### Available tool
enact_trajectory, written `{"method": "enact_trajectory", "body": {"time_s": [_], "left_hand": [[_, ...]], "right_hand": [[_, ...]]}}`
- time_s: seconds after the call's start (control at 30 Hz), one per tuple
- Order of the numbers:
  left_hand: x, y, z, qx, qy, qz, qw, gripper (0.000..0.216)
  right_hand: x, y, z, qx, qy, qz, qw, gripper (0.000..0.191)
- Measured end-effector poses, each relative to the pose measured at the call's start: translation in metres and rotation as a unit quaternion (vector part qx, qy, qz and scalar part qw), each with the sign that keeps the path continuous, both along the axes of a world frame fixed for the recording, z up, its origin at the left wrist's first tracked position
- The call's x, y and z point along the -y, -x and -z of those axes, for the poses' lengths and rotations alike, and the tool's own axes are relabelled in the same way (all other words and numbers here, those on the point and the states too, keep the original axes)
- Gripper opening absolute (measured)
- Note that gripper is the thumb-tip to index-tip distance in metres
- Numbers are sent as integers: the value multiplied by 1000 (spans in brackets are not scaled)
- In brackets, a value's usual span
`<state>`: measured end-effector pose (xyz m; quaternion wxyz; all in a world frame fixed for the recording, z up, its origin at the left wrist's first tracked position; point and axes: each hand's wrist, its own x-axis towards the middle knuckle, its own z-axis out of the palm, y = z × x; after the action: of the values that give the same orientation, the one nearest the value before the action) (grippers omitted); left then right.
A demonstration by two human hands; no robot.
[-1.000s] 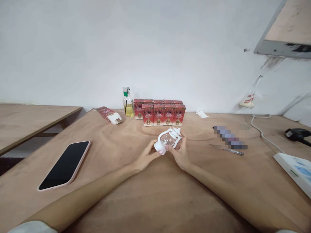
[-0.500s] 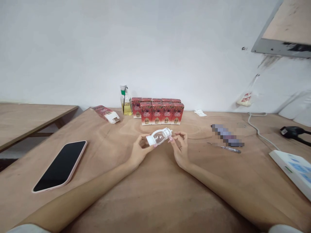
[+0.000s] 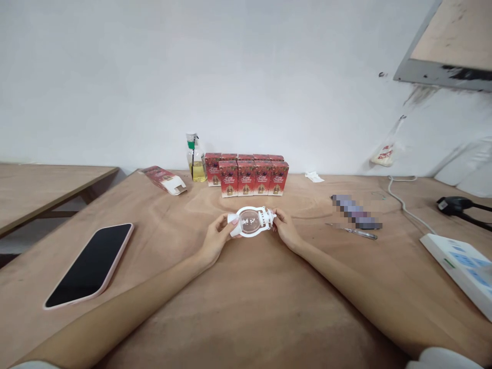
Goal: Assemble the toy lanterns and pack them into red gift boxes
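Observation:
A small white lantern (image 3: 250,222) with a clear, rounded middle lies sideways between my hands, above the table. My left hand (image 3: 216,237) is closed around its white base, thumb on top. At the lantern's narrow top end, the fingers of my right hand (image 3: 285,230) pinch the tip; some of them are hidden behind it. Beyond the lantern, several red printed boxes (image 3: 246,178) stand in two rows. One more red box (image 3: 164,179) lies on its side to the left, its white end flap towards me.
A bottle of yellow liquid (image 3: 198,166) with a green neck stands by the wall. At left lies a phone (image 3: 90,266). To the right are a screwdriver (image 3: 359,233), a blurred-out strip (image 3: 355,211), a white power strip (image 3: 459,266), a cable (image 3: 403,205) and a black plug (image 3: 453,206).
The lantern has turned so its clear face and side frame show more fully, and it lies more level. My right fingers have closed in on its top end. The view has shifted slightly.

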<state>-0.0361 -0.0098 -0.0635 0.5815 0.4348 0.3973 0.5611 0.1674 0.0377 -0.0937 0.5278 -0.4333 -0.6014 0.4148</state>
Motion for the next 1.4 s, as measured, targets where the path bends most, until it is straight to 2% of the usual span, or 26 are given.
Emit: {"method": "enact_trajectory", "body": {"time_s": [0.13, 0.2, 0.27, 0.37, 0.43, 0.53, 0.6, 0.7, 0.77, 0.83, 0.93, 1.0, 1.1, 1.17, 1.27, 1.4], "left_hand": [[-1, -1, 1, -26, -9, -10, 1000, 42], [-2, -1, 2, -19, -4, -19, 1000, 43], [-4, 0, 4, 4, -4, -45, 999, 44], [-11, 4, 10, 38, -35, -121, 991, 47], [-15, 6, 13, 37, -57, -157, 985, 47], [-17, 8, 15, 13, -70, -181, 981, 49], [-14, 7, 13, -18, -85, -187, 979, 52], [-6, 6, 6, -71, -142, -174, 972, 56], [0, 5, 1, -113, -203, -167, 958, 59], [5, 7, -4, -189, -269, -191, 925, 60], [8, 11, -6, -335, -324, -241, 851, 56], [7, 14, -4, -397, -342, -236, 818, 54], [2, 17, 3, -440, -371, -204, 792, 57], [0, 17, 6, -470, -385, -178, 774, 56], [-1, 17, 7, -506, -395, -129, 756, 53], [-1, 16, 5, -538, -392, -102, 739, 52]], "right_hand": [[6, 4, -3, -55, 13, 1, 998, 42], [6, 6, -3, -102, 21, 23, 994, 42], [1, 4, -4, -146, 16, 82, 986, 44], [-11, -7, -3, -183, -4, 189, 965, 44], [-20, -19, -1, -161, -21, 249, 955, 42], [-27, -36, 1, -13, -72, 290, 954, 33], [-28, -43, 1, 83, -103, 269, 954, 25], [-26, -46, 1, 209, -121, 195, 951, 12], [-24, -45, 0, 337, -130, 159, 919, 15], [-24, -44, 0, 425, -133, 149, 883, 19], [-24, -43, 2, 444, -133, 158, 872, 18], [-23, -43, 2, 464, -136, 170, 858, 19], [-21, -41, 1, 495, -146, 187, 836, 20], [-18, -39, -1, 490, -166, 196, 833, 20], [-8, -33, -6, 445, -239, 185, 843, 18], [17, -9, -12, 363, -342, 109, 860, 19]]}}
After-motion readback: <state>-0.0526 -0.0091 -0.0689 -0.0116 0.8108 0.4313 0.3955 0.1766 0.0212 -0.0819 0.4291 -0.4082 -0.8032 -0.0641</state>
